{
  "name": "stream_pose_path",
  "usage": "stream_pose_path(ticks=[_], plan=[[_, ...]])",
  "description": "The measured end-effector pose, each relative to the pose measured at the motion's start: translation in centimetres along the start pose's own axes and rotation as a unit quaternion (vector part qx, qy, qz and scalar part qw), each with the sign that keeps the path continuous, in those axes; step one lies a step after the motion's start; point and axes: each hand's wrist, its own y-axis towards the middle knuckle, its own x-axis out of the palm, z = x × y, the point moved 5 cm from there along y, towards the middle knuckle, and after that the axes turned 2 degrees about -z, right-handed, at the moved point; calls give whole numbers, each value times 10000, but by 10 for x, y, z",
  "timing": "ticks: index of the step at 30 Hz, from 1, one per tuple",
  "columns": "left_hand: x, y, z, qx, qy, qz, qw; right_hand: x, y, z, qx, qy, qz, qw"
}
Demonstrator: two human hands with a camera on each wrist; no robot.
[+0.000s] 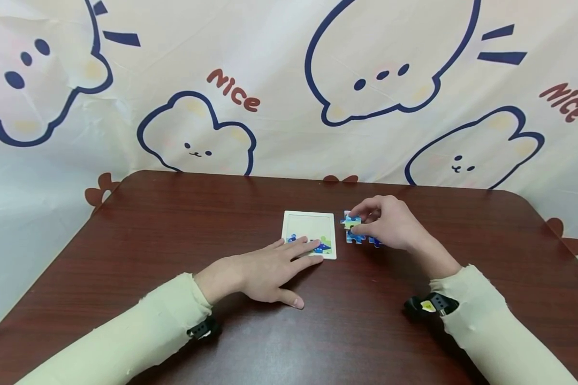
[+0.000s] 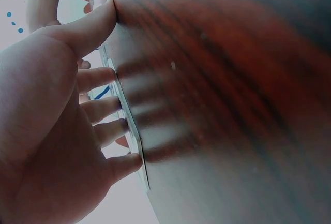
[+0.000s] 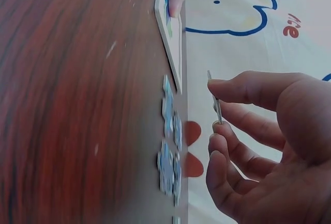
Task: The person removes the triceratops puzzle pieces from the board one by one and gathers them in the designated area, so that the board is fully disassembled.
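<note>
My left hand (image 1: 274, 270) lies with straight, spread fingers over the lower part of a white square puzzle tray (image 1: 310, 223). Under and around those fingers, blue and green puzzle pieces (image 1: 324, 246) show in the tray's lower edge. To the right of the tray, my right hand (image 1: 390, 222) pinches a jigsaw piece (image 1: 351, 221) between thumb and fingers. The right wrist view shows this jigsaw piece (image 3: 217, 109) edge-on, raised off the table. Several loose jigsaw pieces (image 3: 166, 167) lie on the table below, partly hidden by the right hand in the head view.
The dark brown wooden table (image 1: 173, 224) has rounded far corners. Behind it hangs a pale cloth (image 1: 279, 139) with bear and bunny outlines. Each wrist wears a dark strap with a small device (image 1: 433, 305) at a light sleeve cuff.
</note>
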Motion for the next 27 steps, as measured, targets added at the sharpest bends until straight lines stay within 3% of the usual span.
stream_pose_path(ticks=[27], plan=[[1, -1, 0, -30, -55, -11, 10000, -27, -27, 54, 281, -328, 16, 9991]])
